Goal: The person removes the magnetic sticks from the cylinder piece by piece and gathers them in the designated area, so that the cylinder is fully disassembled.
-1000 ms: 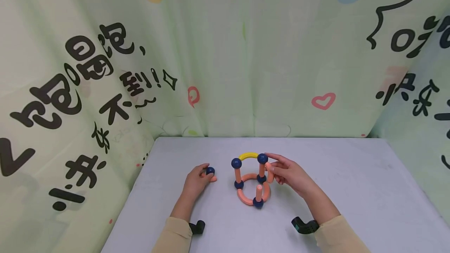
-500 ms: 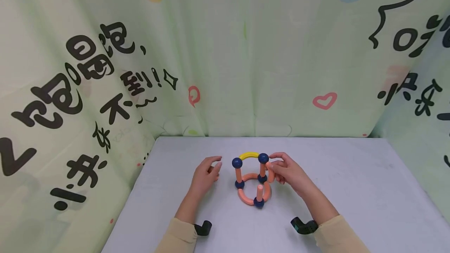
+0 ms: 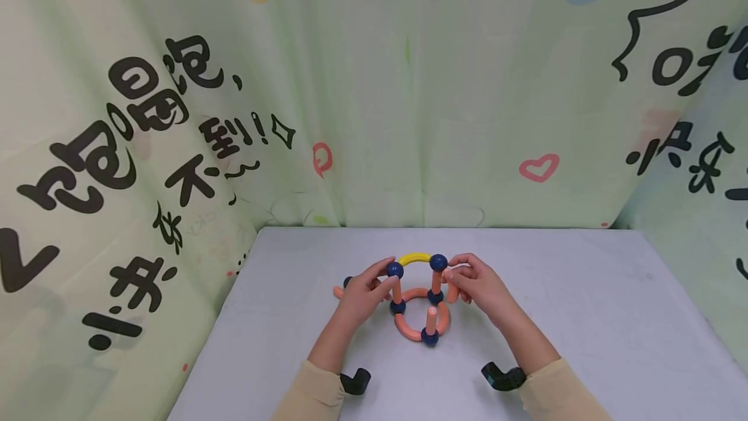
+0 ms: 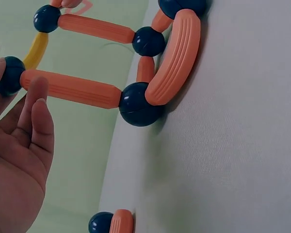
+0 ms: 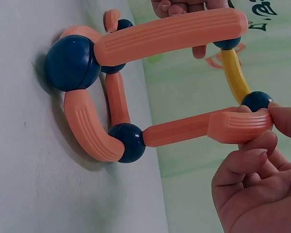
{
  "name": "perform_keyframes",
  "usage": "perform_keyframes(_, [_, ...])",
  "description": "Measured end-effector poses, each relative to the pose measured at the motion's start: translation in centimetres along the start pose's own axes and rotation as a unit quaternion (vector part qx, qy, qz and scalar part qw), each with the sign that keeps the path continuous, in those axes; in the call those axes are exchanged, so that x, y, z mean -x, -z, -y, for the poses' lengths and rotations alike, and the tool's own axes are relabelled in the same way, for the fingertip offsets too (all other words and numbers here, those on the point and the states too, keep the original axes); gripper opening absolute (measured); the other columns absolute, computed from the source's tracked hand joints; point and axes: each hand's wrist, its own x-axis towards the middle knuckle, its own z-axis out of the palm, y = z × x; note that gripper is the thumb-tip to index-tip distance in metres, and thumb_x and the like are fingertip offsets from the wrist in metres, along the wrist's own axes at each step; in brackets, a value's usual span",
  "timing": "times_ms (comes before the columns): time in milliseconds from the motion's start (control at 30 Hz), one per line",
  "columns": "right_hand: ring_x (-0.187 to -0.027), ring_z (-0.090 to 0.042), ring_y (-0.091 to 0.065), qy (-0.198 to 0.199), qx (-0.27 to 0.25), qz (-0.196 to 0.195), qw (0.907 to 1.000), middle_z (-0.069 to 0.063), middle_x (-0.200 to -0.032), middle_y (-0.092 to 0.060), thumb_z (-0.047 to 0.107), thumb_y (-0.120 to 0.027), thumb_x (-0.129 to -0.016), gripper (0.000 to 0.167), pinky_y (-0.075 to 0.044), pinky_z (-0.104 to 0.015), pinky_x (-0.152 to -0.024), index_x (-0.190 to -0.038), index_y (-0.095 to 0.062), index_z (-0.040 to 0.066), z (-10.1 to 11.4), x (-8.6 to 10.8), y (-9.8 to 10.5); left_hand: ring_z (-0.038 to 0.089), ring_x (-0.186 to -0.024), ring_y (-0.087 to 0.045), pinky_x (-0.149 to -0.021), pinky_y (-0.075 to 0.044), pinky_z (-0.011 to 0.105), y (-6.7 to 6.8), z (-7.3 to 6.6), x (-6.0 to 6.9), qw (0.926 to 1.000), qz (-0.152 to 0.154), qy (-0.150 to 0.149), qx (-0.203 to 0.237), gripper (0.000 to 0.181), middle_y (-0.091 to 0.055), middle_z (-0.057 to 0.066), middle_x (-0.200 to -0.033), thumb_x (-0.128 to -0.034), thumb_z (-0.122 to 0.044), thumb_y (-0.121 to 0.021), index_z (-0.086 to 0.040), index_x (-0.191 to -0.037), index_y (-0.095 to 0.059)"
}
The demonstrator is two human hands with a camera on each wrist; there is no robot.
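While the left hand (image 3: pixel 363 292) pinches a glossy dark-blue ball (image 3: pixel 395 269), the right hand (image 3: pixel 484 287) grips a short curved orange rod (image 5: pixel 240 127) between thumb and fingers, just beside a second ball (image 3: pixel 439 262). Both balls cap ridged orange uprights (image 3: pixel 437 282) of a toy structure (image 3: pixel 407 331) at the lower centre of the head view, a smooth yellow arc (image 3: pixel 415 256) bridging them. Curved rods and seamed balls form its round base (image 3: pixel 445 319), where a third upright (image 3: pixel 431 321) stands bare-topped. Farther left, another ball (image 4: pixel 101 223) and rod (image 4: pixel 121 222) lie on the pale lavender, faintly textured table (image 3: pixel 561 323). Soft-folded, pale green curtains (image 3: pixel 374 83) hang behind, printed with bold black lettering (image 3: pixel 111 329) at left and right and a pink heart (image 3: pixel 539 168) right of centre. Beige sleeves (image 3: pixel 312 392) enter from the bottom edge.
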Motion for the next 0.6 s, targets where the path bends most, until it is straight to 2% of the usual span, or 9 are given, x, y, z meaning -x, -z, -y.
perform_keyframes(100, [-0.065, -0.02, -0.051, 0.004, -0.002, -0.006, 1.0, -0.01, -0.102, -0.071, 0.036, -0.063, -0.097, 0.04, -0.045, -0.027, -0.06, -0.126, -0.051, 0.012, -0.12, 0.04, 0.09, 0.025, -0.081, -0.067, -0.073, -0.055, 0.026, -0.1, -0.11, 0.0, 1.0, -0.004, 0.002, 0.009, 0.048, -0.067, -0.003, -0.115, -0.0938, -0.051, -0.062, -0.04, -0.14, -0.053])
perform_keyframes(233, [-0.068, -0.027, -0.052, 0.001, -0.007, -0.007, 0.9999, -0.013, -0.106, -0.069, 0.036, -0.061, -0.098, 0.038, -0.046, -0.029, -0.062, -0.126, -0.054, 0.012, -0.34, -0.03, 0.19, 0.023, -0.079, -0.066, -0.074, -0.056, 0.026, -0.14, 0.01, -0.04, 0.9998, -0.011, 0.008, 0.017, 0.046, -0.067, -0.003, -0.113, -0.0943, -0.05, -0.061, -0.042, -0.139, -0.053])
perform_keyframes(333, [-0.072, -0.03, -0.054, -0.007, -0.011, -0.011, 0.9999, -0.015, -0.107, -0.068, 0.038, -0.062, -0.097, 0.037, -0.048, -0.029, -0.063, -0.125, -0.057, 0.014, -0.45, -0.09, 0.27, 0.026, -0.08, -0.067, -0.075, -0.057, 0.027, -0.14, 0.14, -0.09, 0.9996, -0.013, 0.01, 0.022, 0.046, -0.067, -0.002, -0.113, -0.0939, -0.05, -0.061, -0.043, -0.138, -0.053])
perform_keyframes(600, [-0.082, -0.04, -0.056, -0.009, -0.013, -0.003, 0.9999, -0.022, -0.12, -0.065, 0.04, -0.062, -0.097, 0.045, -0.05, -0.029, -0.065, -0.131, -0.055, 0.012, -0.88, -0.06, 0.66, 0.03, -0.083, -0.067, -0.076, -0.058, 0.026, -0.15, 0.3, -0.21, 0.9996, -0.007, 0.004, 0.026, 0.047, -0.067, -0.003, -0.114, -0.0935, -0.053, -0.061, -0.043, -0.138, -0.053])
